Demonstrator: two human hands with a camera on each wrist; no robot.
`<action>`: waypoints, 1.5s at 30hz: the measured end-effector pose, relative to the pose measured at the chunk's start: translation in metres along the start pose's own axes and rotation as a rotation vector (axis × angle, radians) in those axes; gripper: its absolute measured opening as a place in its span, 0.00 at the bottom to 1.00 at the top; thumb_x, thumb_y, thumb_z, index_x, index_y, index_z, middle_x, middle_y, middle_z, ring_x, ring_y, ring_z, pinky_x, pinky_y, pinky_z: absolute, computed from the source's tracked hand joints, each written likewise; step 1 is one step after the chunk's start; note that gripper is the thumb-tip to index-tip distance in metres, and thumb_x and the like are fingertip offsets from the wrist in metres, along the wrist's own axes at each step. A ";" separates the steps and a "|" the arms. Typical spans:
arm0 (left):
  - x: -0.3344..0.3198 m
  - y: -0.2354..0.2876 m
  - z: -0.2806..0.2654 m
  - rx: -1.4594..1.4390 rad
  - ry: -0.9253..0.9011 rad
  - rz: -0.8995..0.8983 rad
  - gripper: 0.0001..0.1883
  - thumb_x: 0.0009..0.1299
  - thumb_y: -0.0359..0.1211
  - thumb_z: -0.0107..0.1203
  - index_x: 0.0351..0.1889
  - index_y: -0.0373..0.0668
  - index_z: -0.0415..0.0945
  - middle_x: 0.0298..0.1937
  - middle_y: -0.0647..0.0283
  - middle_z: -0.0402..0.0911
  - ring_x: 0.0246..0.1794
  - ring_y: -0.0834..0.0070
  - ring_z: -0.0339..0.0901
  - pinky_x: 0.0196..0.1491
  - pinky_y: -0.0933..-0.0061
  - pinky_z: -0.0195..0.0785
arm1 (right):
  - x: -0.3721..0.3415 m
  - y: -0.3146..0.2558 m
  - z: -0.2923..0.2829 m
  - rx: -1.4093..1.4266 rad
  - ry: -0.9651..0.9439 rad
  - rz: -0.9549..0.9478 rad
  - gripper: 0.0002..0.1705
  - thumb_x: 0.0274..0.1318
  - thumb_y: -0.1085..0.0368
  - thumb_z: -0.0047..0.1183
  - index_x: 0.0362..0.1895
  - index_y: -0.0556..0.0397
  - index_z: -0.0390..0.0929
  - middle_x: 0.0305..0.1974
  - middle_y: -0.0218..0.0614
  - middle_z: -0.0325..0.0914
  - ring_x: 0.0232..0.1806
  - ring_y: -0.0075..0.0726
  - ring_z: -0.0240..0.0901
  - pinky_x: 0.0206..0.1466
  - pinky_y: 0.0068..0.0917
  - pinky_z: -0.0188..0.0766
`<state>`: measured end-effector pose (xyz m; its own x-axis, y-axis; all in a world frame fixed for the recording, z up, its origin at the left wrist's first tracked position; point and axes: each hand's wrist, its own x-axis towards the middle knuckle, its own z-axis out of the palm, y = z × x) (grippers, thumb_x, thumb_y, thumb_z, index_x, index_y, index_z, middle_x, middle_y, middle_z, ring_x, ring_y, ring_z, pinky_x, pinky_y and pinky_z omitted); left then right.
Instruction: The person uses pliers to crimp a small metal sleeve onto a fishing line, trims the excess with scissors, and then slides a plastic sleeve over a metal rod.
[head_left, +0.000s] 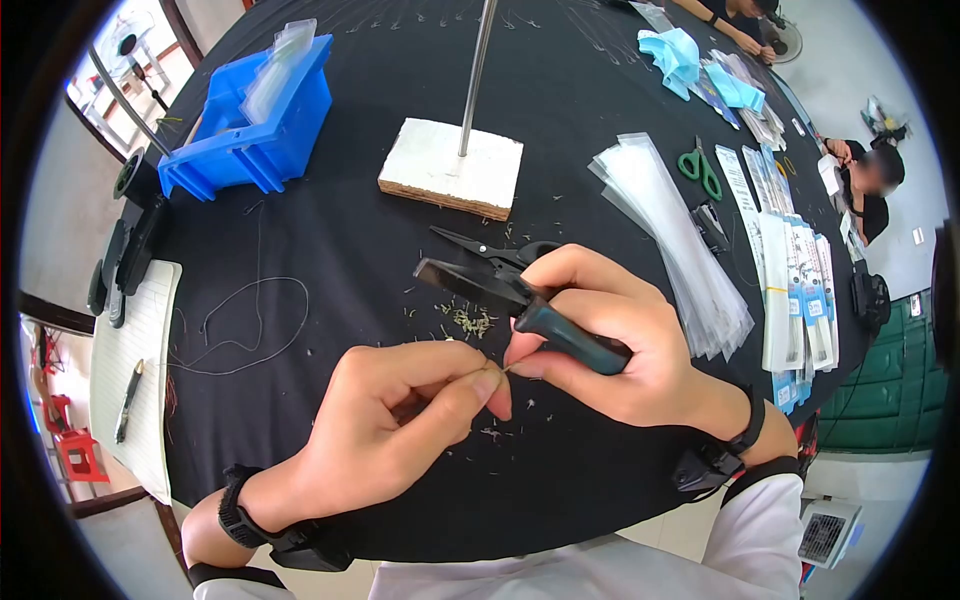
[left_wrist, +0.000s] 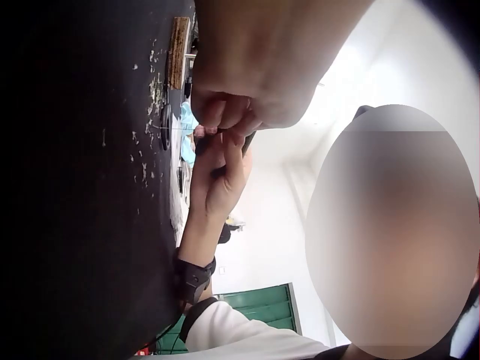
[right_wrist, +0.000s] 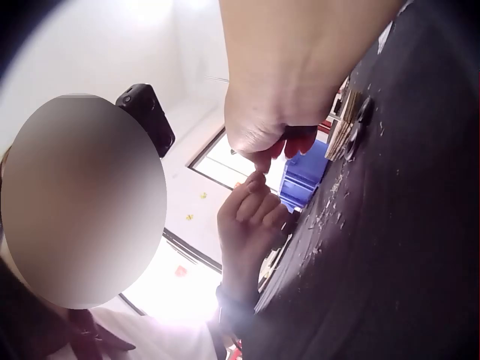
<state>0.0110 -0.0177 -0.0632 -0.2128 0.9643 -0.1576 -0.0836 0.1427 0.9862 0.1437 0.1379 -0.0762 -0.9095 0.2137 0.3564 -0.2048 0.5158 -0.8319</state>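
Note:
My left hand [head_left: 400, 420] pinches a thin, pale strand [head_left: 507, 369] between thumb and forefinger, low over the black cloth. Close beside it, the fingertips of my right hand [head_left: 625, 340] meet the strand's other side. A dark-handled tool [head_left: 575, 338] with a flat, dark head lies in my right palm, its head pointing left. Behind it rests a pair of black scissors [head_left: 490, 250], partly hidden by the right hand. Small green and pale clippings [head_left: 468, 320] lie beyond the fingertips. In the left wrist view, a fine line [left_wrist: 174, 129] extends from the fingers.
A white-topped block [head_left: 450, 165] holds an upright metal rod. A blue bin [head_left: 260, 130] stands back left, with looped wire [head_left: 262, 285] and a notebook [head_left: 145, 340] nearer. Clear sleeves [head_left: 680, 250], green scissors [head_left: 700, 172] and packets [head_left: 800, 290] lie right. People sit at the far right.

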 end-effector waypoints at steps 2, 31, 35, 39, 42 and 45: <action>0.000 -0.004 -0.002 -0.008 -0.002 -0.010 0.09 0.68 0.27 0.45 0.32 0.31 0.75 0.21 0.70 0.71 0.17 0.91 0.59 0.20 0.86 0.50 | 0.000 -0.002 -0.001 -0.075 0.022 -0.028 0.09 0.37 0.76 0.62 0.28 0.58 0.79 0.38 0.39 0.71 0.36 0.33 0.69 0.38 0.24 0.65; 0.006 -0.012 -0.007 -0.027 0.540 0.299 0.04 0.65 0.22 0.49 0.33 0.31 0.75 0.19 0.69 0.72 0.17 0.91 0.65 0.20 0.90 0.53 | -0.010 -0.008 0.008 -0.047 0.051 0.220 0.13 0.52 0.75 0.47 0.43 0.63 0.76 0.50 0.43 0.71 0.51 0.41 0.70 0.54 0.30 0.64; 0.001 -0.006 -0.004 0.001 0.534 0.303 0.04 0.65 0.21 0.49 0.33 0.31 0.74 0.19 0.69 0.73 0.18 0.91 0.65 0.19 0.90 0.53 | -0.012 -0.017 0.015 0.121 -0.072 0.385 0.15 0.54 0.76 0.44 0.45 0.62 0.76 0.52 0.41 0.72 0.55 0.40 0.69 0.58 0.31 0.61; 0.001 -0.007 -0.001 0.014 0.505 0.288 0.04 0.65 0.23 0.48 0.33 0.31 0.73 0.21 0.68 0.71 0.17 0.89 0.63 0.21 0.88 0.52 | -0.013 -0.015 0.018 0.087 -0.041 0.309 0.12 0.54 0.74 0.46 0.43 0.62 0.77 0.48 0.42 0.73 0.50 0.40 0.71 0.52 0.30 0.64; 0.001 -0.009 0.000 0.013 0.492 0.278 0.04 0.65 0.23 0.48 0.33 0.31 0.73 0.21 0.68 0.71 0.18 0.89 0.63 0.21 0.88 0.52 | -0.016 -0.008 0.023 -0.018 0.019 0.153 0.09 0.53 0.71 0.51 0.39 0.61 0.78 0.42 0.44 0.75 0.40 0.40 0.74 0.40 0.27 0.68; 0.002 -0.010 0.000 0.019 0.485 0.277 0.04 0.65 0.23 0.48 0.33 0.31 0.72 0.21 0.68 0.71 0.18 0.89 0.63 0.21 0.88 0.52 | -0.015 -0.009 0.021 -0.133 0.001 0.077 0.08 0.50 0.71 0.53 0.36 0.60 0.78 0.38 0.43 0.76 0.38 0.44 0.74 0.39 0.30 0.68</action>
<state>0.0113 -0.0176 -0.0730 -0.6483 0.7539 0.1065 0.0554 -0.0929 0.9941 0.1513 0.1128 -0.0834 -0.9204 0.2577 0.2940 -0.0845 0.6032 -0.7931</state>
